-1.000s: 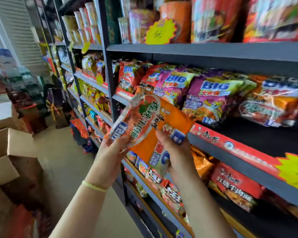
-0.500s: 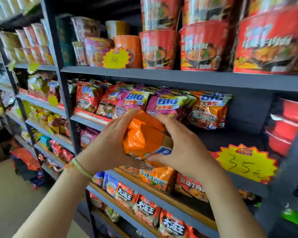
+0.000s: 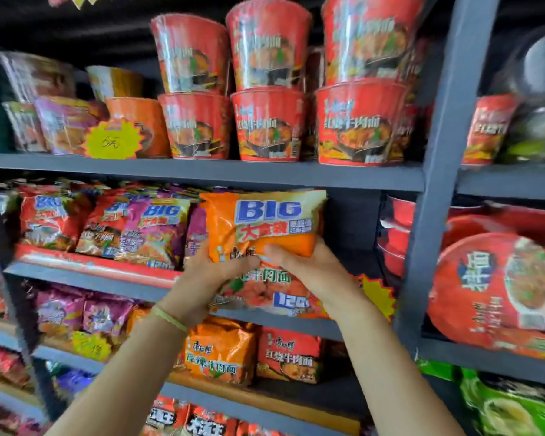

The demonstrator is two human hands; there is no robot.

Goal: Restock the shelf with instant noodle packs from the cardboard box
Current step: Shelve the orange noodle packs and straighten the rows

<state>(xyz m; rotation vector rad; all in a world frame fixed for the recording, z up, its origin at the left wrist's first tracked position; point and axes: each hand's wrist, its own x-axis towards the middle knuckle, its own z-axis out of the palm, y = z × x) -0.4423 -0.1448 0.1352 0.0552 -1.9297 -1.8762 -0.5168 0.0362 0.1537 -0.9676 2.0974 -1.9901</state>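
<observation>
Several tiers of a grey metal shelf unit (image 3: 202, 176) fill the view, divided by a grey upright post (image 3: 438, 171) that serves here as the landmark. Left of the post, on the tier above the hands, red cup-noodle tubs (image 3: 268, 124) stand stacked two high, with a yellow starburst price tag (image 3: 112, 140) further left in front of an orange tub. Right of the post, red bowl noodles (image 3: 497, 291) lie tilted on their sides. Left of the post, on the middle tier, a row of red and purple "BIG" packs (image 3: 145, 228) stands upright. The orange noodle pack (image 3: 265, 243) is held upright at the right end of that row, between it and the post, its top edge just under the tier above. One tier lower, orange and red packs (image 3: 252, 354) stand side by side. The left hand (image 3: 208, 278), a yellow-green band (image 3: 170, 317) at its wrist, grips the orange noodle pack's lower left, fingers curled over its front. The right hand (image 3: 312, 272) grips the lower right likewise, fingertips pressed into the wrapper.
</observation>
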